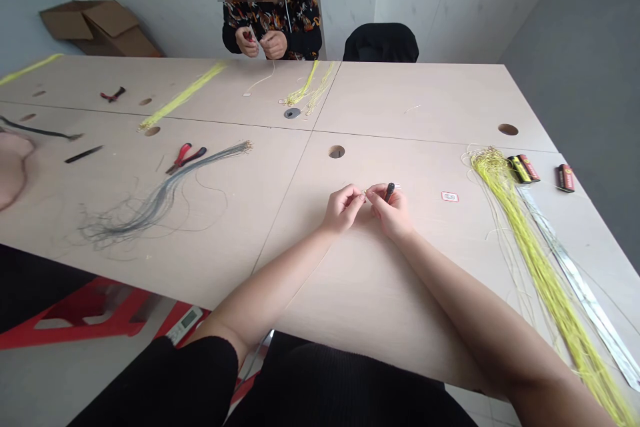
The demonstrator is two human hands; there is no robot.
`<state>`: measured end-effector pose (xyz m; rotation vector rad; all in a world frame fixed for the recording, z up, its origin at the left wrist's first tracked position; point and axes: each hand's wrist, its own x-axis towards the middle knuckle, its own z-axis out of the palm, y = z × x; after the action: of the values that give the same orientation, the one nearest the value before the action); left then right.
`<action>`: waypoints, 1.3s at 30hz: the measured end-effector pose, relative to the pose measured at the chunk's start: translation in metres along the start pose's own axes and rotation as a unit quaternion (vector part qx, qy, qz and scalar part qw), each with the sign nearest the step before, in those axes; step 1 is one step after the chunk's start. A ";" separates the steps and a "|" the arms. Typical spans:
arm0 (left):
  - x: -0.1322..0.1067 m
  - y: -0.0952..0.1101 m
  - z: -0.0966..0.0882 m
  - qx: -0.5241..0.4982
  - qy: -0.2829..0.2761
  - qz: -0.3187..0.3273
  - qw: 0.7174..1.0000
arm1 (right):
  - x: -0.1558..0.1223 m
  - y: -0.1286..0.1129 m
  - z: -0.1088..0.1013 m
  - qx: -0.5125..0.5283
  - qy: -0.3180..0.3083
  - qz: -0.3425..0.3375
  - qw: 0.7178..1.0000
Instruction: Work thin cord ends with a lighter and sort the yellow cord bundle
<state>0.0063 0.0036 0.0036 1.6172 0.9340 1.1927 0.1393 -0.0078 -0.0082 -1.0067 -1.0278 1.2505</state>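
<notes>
Over the pale wooden table [430,107], the person's two hands meet just right of centre. The left hand [344,208] has its fingertips pinched together on a tiny thin piece [363,195] (too fine to make out from here), right up against the right hand [391,210], whose fingers are clamped around a short black tool [389,192] that sticks up slightly tilted. Off to the right lies a long bundle of yellow wires [543,273] beside a metal strip [585,293]; to the left, a spray of grey wires [165,187] and red-handled pliers [186,157]. At the far edge, a co-worker's hands [260,43] hold something small.
</notes>
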 end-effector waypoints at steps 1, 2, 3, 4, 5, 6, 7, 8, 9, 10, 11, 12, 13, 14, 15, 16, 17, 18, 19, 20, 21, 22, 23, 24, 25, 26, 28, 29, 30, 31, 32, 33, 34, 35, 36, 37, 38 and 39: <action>0.000 -0.001 -0.001 -0.006 -0.004 -0.005 1.000 | 0.000 0.000 0.000 -0.003 -0.001 0.002 1.000; 0.000 -0.001 -0.001 -0.015 -0.009 -0.012 1.000 | 0.000 -0.001 0.000 -0.005 -0.001 0.003 1.000; 0.000 -0.002 -0.002 -0.027 -0.015 -0.021 0.999 | 0.000 -0.001 0.000 -0.008 0.001 0.003 1.000; 0.000 -0.004 -0.002 -0.040 -0.019 -0.030 0.999 | 0.000 -0.001 0.000 -0.011 0.003 0.002 1.000; 0.000 -0.005 -0.002 -0.053 -0.023 -0.039 0.998 | 0.000 -0.001 0.000 -0.014 0.004 0.001 1.000; 0.000 -0.005 -0.002 -0.065 -0.024 -0.046 0.997 | 0.000 -0.001 0.001 -0.017 0.004 -0.002 1.000; 0.000 -0.006 -0.003 -0.075 -0.023 -0.052 0.996 | 0.000 -0.001 0.001 -0.020 0.004 -0.005 1.000; 0.001 -0.006 -0.003 -0.082 -0.022 -0.055 0.995 | 0.000 -0.001 0.001 -0.022 0.003 -0.008 1.000; 0.001 -0.006 -0.003 -0.085 -0.020 -0.057 0.995 | 0.000 -0.001 0.001 -0.024 0.003 -0.010 1.000; 0.001 -0.005 -0.003 -0.086 -0.019 -0.058 0.994 | 0.000 -0.002 0.001 -0.024 0.002 -0.011 1.000; 0.002 -0.003 -0.004 -0.085 -0.018 -0.060 0.994 | 0.000 -0.002 0.002 -0.023 0.001 -0.012 1.000; 0.004 -0.001 -0.005 -0.083 -0.016 -0.066 0.994 | 0.000 -0.003 0.002 -0.022 0.001 -0.011 1.000; 0.006 0.001 -0.007 -0.080 -0.015 -0.076 0.994 | 0.000 -0.004 0.002 -0.021 0.001 -0.010 1.000; 0.008 0.003 -0.009 -0.076 -0.015 -0.091 0.993 | 0.000 -0.005 0.002 -0.019 0.003 -0.007 1.000; 0.011 0.005 -0.012 -0.072 -0.016 -0.111 0.991 | 0.000 -0.006 0.003 -0.019 0.005 -0.004 1.000; 0.014 0.007 -0.015 -0.066 -0.020 -0.132 0.989 | -0.001 -0.007 0.003 -0.018 0.007 0.000 1.000; 0.018 0.010 -0.018 -0.058 -0.024 -0.152 0.986 | -0.001 -0.007 0.003 -0.017 0.009 0.004 1.000; 0.021 0.013 -0.022 -0.047 -0.030 -0.167 0.984 | -0.001 -0.008 0.004 -0.016 0.009 0.007 1.000; 0.023 0.016 -0.026 -0.034 -0.034 -0.175 0.983 | -0.001 -0.009 0.004 -0.016 0.008 0.009 1.000; 0.025 0.020 -0.030 -0.016 -0.037 -0.176 0.983 | -0.002 -0.009 0.005 -0.016 0.007 0.010 1.000; 0.026 0.024 -0.034 0.007 -0.040 -0.171 0.984 | -0.002 -0.010 0.005 -0.016 0.008 0.011 1.000; 0.027 0.028 -0.038 0.036 -0.042 -0.162 0.985 | -0.003 -0.010 0.006 -0.018 0.009 0.012 1.000; 0.026 0.033 -0.042 0.070 -0.046 -0.151 0.985 | -0.003 -0.010 0.005 -0.022 0.009 0.014 1.000; 0.025 0.037 -0.046 0.108 -0.052 -0.142 0.983 | -0.003 -0.011 0.005 -0.030 0.003 0.018 0.999; 0.024 0.040 -0.050 0.145 -0.059 -0.136 0.978 | -0.002 -0.012 0.003 -0.046 -0.011 0.024 0.999; 0.022 0.043 -0.055 0.180 -0.070 -0.133 0.972 | -0.001 -0.014 0.001 -0.070 -0.032 0.031 0.997; 0.017 0.047 -0.064 0.239 -0.100 -0.143 0.955 | 0.001 -0.021 -0.005 -0.139 -0.078 0.044 0.986; 0.014 0.047 -0.068 0.264 -0.116 -0.157 0.945 | 0.003 -0.026 -0.009 -0.179 -0.098 0.050 0.978; 0.010 0.048 -0.073 0.286 -0.129 -0.175 0.933 | 0.003 -0.033 -0.013 -0.219 -0.114 0.053 0.968; 0.006 0.048 -0.076 0.306 -0.141 -0.195 0.921 | 0.003 -0.041 -0.016 -0.257 -0.126 0.052 0.957; 0.002 0.049 -0.080 0.325 -0.149 -0.216 0.909 | 0.003 -0.051 -0.020 -0.297 -0.140 0.048 0.943; -0.002 0.050 -0.083 0.339 -0.155 -0.236 0.897 | 0.001 -0.063 -0.023 -0.339 -0.153 0.033 0.927; -0.006 0.050 -0.086 0.348 -0.161 -0.253 0.888 | -0.001 -0.076 -0.026 -0.385 -0.163 0.007 0.908; -0.010 0.051 -0.088 0.351 -0.168 -0.268 0.881 | -0.003 -0.089 -0.030 -0.436 -0.172 -0.027 0.883; -0.014 0.051 -0.090 0.350 -0.175 -0.280 0.876 | -0.006 -0.104 -0.034 -0.493 -0.176 -0.073 0.849; -0.016 0.051 -0.092 0.347 -0.182 -0.289 0.873 | -0.010 -0.118 -0.039 -0.543 -0.183 -0.126 0.810; -0.019 0.049 -0.094 0.341 -0.187 -0.291 0.874 | -0.015 -0.132 -0.045 -0.589 -0.187 -0.173 0.767; -0.021 0.047 -0.096 0.336 -0.189 -0.281 0.879 | -0.020 -0.146 -0.053 -0.626 -0.186 -0.213 0.727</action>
<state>-0.0884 -0.0098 0.0546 1.8097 1.5122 0.1212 0.2252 -0.0378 0.1194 -1.3591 -2.4070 0.1979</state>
